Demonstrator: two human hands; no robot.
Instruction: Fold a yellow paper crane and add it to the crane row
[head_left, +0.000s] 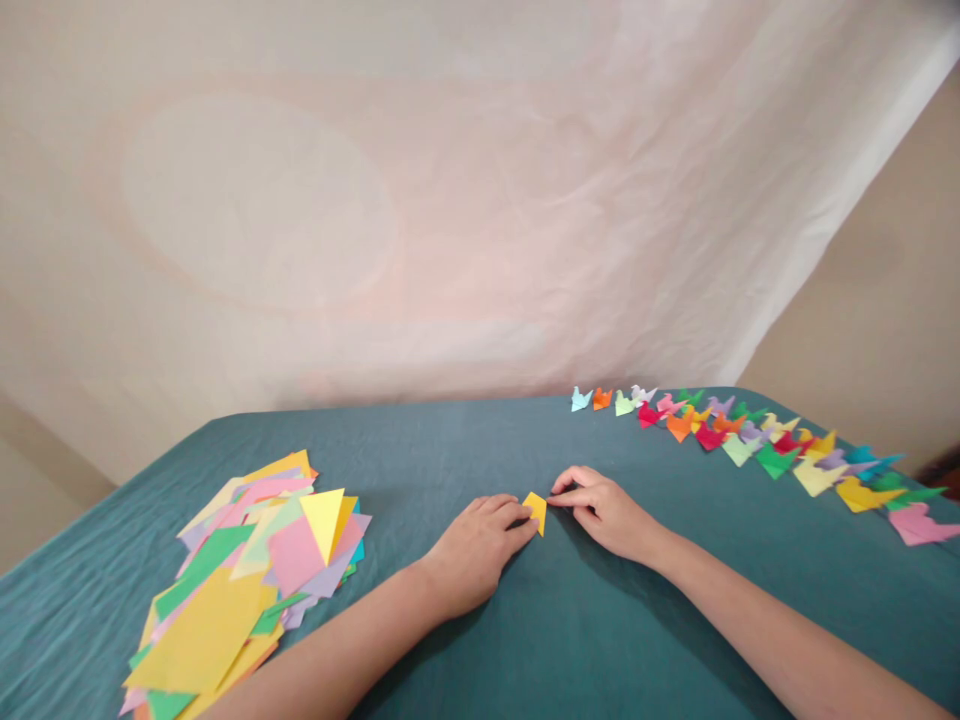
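Observation:
A small piece of folded yellow paper point(535, 511) lies on the table in front of me, with a pointed lower end. My left hand point(484, 545) holds it from the left, the thumb and fingertips closed on that side and covering part of it. From the right, my right hand point(606, 510) has its bent fingers drawn together, with fingertips at the paper's right edge. Whether the right fingertips pinch the edge or only press on it is hard to make out.
A loose pile of coloured paper sheets point(202, 630) spreads over the left side, a folded yellow piece point(324, 520) on top. Several folded paper birds point(776, 458) stand in rows along the right and back edges of the green tablecloth point(450, 440). Behind hangs a pale cloth point(465, 200).

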